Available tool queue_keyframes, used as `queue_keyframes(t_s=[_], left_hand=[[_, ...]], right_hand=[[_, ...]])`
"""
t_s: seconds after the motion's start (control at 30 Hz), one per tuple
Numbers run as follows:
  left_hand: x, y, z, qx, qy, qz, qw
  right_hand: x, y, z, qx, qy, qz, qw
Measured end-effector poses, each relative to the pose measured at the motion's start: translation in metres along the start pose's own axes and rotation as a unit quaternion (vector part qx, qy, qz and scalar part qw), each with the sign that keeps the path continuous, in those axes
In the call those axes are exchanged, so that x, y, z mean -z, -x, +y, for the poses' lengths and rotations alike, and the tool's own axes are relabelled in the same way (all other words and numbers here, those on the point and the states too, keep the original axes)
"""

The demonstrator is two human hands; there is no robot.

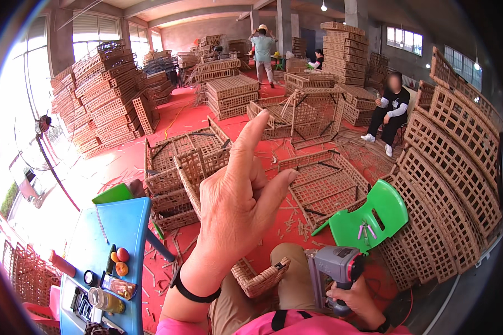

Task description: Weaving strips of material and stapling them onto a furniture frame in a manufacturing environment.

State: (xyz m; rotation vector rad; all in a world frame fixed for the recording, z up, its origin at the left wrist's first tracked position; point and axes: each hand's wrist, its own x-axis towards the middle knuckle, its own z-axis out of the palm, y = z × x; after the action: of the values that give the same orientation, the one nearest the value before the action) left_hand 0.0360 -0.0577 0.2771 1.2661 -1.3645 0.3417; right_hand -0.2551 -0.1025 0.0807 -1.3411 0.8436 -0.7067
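My left hand (235,195) is raised in the middle of the view, index finger pointing up and thumb held apart from it. Its other fingers are partly hidden, and I see nothing held. Low on the right, my right hand (355,298) grips a grey and red power stapler or nail gun (338,265). Over my lap lies a woven wicker corner piece (260,277); neither hand touches it. Another wicker edge (188,181) shows behind my left hand, and I cannot tell whether the two are joined.
A blue table (117,215) at left carries a jar (105,300), fruit and small tools. Pink-handled pliers (366,230) rest on a green chair (388,209). Wicker frames (330,184) and tall stacks (103,95) stand around. A seated person (395,106) is at right; another stands farther back.
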Motion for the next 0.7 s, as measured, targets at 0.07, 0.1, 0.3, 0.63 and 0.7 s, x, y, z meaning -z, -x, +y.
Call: queue_keyframes(t_s=[0.07, 0.1, 0.3, 0.63, 0.7], left_hand=[[-0.001, 0.0, 0.0, 0.006, 0.009, -0.003, 1.0], [0.0, -0.001, 0.001, -0.004, -0.006, -0.003, 1.0], [-0.015, -0.001, -0.004, 0.005, 0.018, -0.014, 1.0], [-0.01, 0.021, -0.027, 0.099, -0.03, -0.047, 0.993], [-0.005, 0.035, -0.036, 0.091, -0.05, -0.047, 0.993]], right_hand=[[-0.001, -0.001, -0.002, -0.002, 0.002, -0.008, 1.0], [-0.001, -0.002, -0.003, -0.001, 0.008, -0.013, 1.0], [0.006, -0.002, 0.001, -0.005, 0.008, 0.003, 1.0], [0.013, 0.0, 0.014, -0.017, 0.005, -0.027, 0.999], [0.012, 0.0, 0.015, -0.028, -0.011, -0.028, 0.999]])
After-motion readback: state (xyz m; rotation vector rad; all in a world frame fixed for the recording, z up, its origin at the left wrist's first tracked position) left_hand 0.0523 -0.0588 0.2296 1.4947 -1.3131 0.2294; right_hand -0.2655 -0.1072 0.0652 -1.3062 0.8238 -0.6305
